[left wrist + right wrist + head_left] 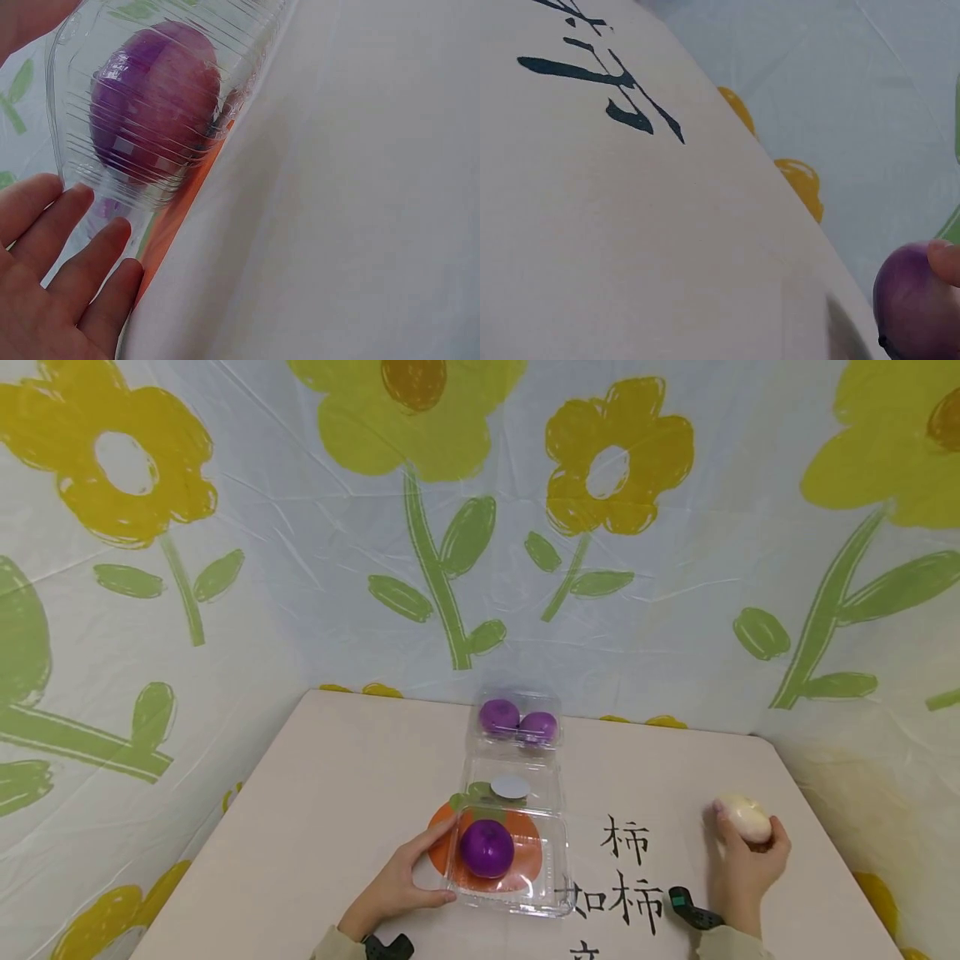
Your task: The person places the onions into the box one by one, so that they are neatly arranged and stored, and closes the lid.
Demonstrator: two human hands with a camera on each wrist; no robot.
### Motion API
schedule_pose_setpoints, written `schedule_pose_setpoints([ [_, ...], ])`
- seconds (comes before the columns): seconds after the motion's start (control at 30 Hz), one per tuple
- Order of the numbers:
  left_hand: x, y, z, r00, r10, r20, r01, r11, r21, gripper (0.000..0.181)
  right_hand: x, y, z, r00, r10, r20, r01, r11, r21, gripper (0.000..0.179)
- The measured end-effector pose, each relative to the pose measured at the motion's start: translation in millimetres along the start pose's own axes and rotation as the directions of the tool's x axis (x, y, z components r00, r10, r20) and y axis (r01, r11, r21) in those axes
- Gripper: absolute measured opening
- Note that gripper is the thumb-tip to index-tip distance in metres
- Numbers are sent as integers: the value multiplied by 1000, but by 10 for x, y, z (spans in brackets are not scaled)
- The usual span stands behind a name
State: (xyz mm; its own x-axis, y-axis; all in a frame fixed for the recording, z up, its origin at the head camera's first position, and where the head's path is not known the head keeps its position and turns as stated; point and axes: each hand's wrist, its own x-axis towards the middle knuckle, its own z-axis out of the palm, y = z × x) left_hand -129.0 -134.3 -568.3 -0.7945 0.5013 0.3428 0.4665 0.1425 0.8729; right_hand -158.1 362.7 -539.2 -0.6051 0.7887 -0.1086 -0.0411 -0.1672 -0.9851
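My left hand (pixel 401 881) spans the left side of a clear plastic container (pixel 551 860), with its thumb at the near corner and its fingers along the side. One glossy purple round fruit or vegetable (pixel 487 849) sits inside; its exact kind is unclear. Behind the container lies a clear lid-like section (pixel 543 781) with a white oval label (pixel 510 787). At the right of the table, my right hand (pixel 750 860) grips another round piece (pixel 744 817), cream-coloured from above. The right wrist view shows its purple side (pixel 911 304) with a dark tip, partly cut off.
Farther back, a clear box (pixel 517 693) holds two purple round pieces (pixel 499 716). The pale tabletop (pixel 360 777) carries an orange persimmon print (pixel 442 839) and black characters (pixel 637 897). A flower-patterned cloth (pixel 525 635) rises around the table's edges.
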Motion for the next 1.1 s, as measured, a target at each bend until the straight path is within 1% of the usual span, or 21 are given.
schedule_pose_setpoints([
  [0.07, 1, 8, -1, 1000, -6, 1, 6, 1000, -3, 93, -11, -47, -13, 1000, -3, 2, 3, 1000, 5, 84],
  [0.1, 2, 12, -1, 1000, -9, 2, 9, 1000, -4, 93, -14, -71, -12, 1000, -8, 7, 8, 1000, 31, 81],
  [0.17, 0, 15, 1, 1000, -13, 2, 13, 1000, -7, 93, -21, -108, -7, 999, -24, 34, 20, 994, 108, 77],
  [0.23, -1, 14, 4, 1000, -12, 2, 12, 1000, -5, 93, -32, -136, 13, 996, -34, 78, 18, 981, 191, 74],
  [0.3, -2, 12, 5, 1000, -9, -1, 9, 1000, -1, 93, -49, -157, 38, 991, -48, 124, 17, 971, 240, 71],
  [0.43, 0, 15, 6, 1000, -3, -2, 3, 1000, 1, 93, -98, -181, 73, 970, -79, 229, 30, 977, 211, 68],
  [0.57, 1, 23, 5, 1000, -7, -1, 7, 1000, -7, 93, -133, -195, 123, 936, -127, 327, 54, 974, 221, 67],
  [0.7, 0, 23, 7, 1000, -7, -5, 7, 1000, 1, 93, -151, -195, 162, 892, -178, 415, 86, 970, 229, 68],
  [0.8, -4, 18, 9, 1000, 0, -7, 0, 1000, 10, 93, -173, -197, 183, 848, -203, 490, 110, 971, 214, 69],
  [0.97, -10, 13, 8, 1000, -10, -4, 10, 1000, 12, 93, -251, -222, 227, 757, -250, 604, 170, 968, 187, 68],
  [1.1, -9, 15, 6, 999, -35, -5, 35, 999, 9, 93, -319, -250, 282, 676, -285, 680, 212, 958, 191, 68],
])
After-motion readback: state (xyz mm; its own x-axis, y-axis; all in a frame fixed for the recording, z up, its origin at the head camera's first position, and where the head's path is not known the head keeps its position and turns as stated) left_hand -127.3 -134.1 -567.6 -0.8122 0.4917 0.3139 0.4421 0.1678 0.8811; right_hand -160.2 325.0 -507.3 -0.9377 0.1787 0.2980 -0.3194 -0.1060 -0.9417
